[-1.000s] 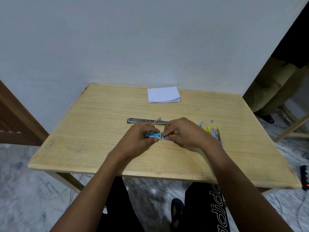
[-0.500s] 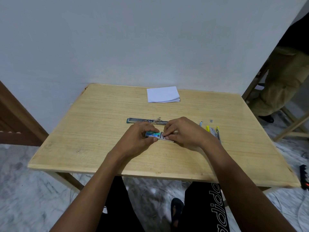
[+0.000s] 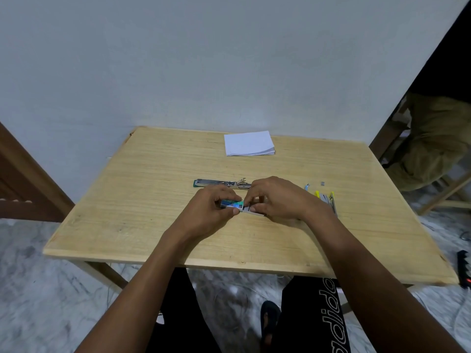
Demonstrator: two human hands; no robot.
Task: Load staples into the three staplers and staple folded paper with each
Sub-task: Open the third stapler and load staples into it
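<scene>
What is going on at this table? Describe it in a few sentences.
A person works at a light wooden table. Their left hand grips a small green and blue cardboard box while the right hand pinches the grey inner tray sticking out of its end. Just behind lies a long metal stapler, opened out flat. More staplers with yellow parts lie to the right, and a stack of folded white paper sits near the far edge.

Green staple box [image 3: 230, 203] (grey tray [image 3: 252, 210] partly out) mid-table, opened stapler [image 3: 219, 182] flat behind it, folded white paper [image 3: 249, 143] farther back.
</scene>
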